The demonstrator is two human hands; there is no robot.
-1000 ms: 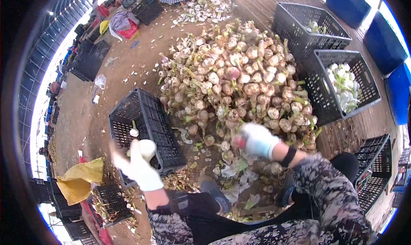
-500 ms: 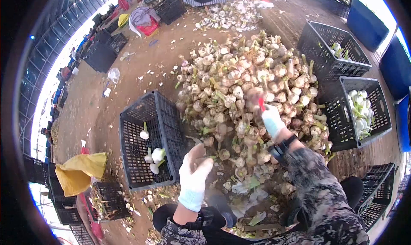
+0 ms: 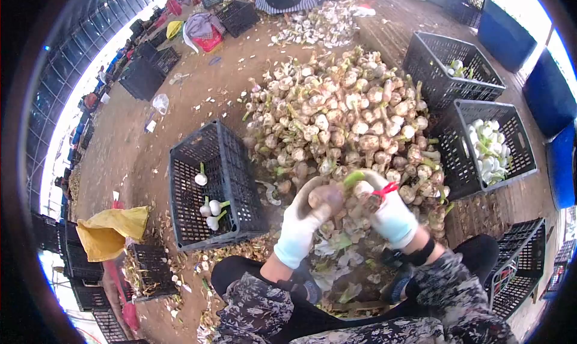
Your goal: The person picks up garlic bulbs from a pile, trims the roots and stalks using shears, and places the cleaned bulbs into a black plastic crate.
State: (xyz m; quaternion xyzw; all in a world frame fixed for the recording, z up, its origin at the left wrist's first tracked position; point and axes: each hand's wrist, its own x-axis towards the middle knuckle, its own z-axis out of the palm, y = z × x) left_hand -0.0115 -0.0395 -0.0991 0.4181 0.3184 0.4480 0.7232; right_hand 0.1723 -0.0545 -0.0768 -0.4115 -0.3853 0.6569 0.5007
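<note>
You have one brown garlic bulb up in front of you, just above the near edge of the big garlic heap. Your left hand holds it, with the thumb and fingers curled close around it. Your right hand is just beside it, its fingers bent in around a thin red tool. No blade shows, so I can't tell what kind of tool it is. I also can't tell if those fingers touch the bulb, because that spot is blurry. A bit of green stem pokes up between your hands, but I can't be sure which bulb it grows from.

It looks like you are at the cleaning step, with this bulb brought up to the tool. Loose skins lie on the floor below your hands. The black crate on your left has four white bulbs in it, each with some green stem. The near crate on your right has a pile of white bulbs too.

The next move calls for a snug left hold and care with the tool, since your left fingers are so near it.
</note>
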